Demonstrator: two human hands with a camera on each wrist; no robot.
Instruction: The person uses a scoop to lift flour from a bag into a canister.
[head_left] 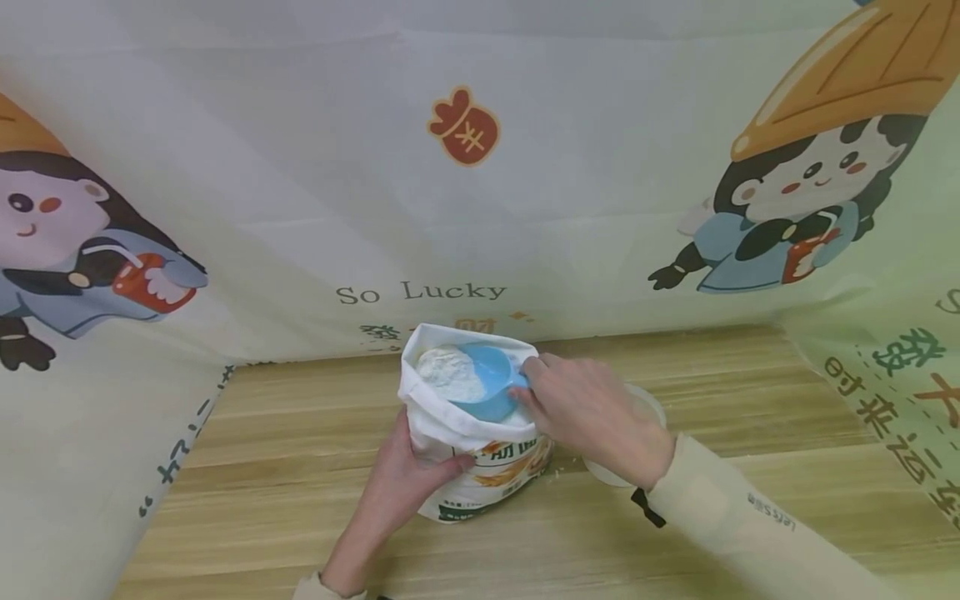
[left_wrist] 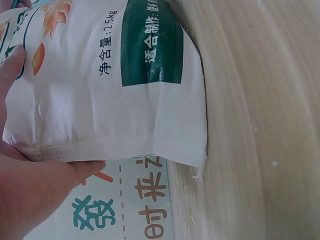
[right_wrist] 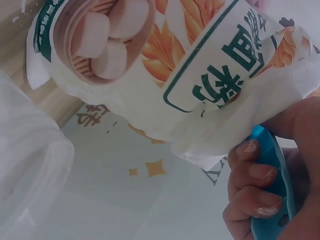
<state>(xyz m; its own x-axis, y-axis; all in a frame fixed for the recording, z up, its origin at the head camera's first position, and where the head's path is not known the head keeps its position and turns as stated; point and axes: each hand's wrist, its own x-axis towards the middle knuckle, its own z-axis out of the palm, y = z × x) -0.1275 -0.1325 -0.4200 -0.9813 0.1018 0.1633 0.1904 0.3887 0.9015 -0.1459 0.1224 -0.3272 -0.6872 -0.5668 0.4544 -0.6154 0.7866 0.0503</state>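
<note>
While the blue scoop (head_left: 495, 365) sits in the mouth of the flour bag (head_left: 510, 471), white flour (head_left: 448, 375) heaped against it, the right hand (head_left: 573, 404) grips its handle, probably for control inside the narrow opening. Left hand (head_left: 416, 471) holds the bag's side, thumb across the front, likely steadying soft walls. Bag stands on the table (head_left: 285, 467); pale container (head_left: 647, 406) just beside, partly hidden under the right forearm.

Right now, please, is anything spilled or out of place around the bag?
Yes: a few white specks, probably spilled, lie on the table beside the bag. They look odd because the flour belongs inside it.
</note>
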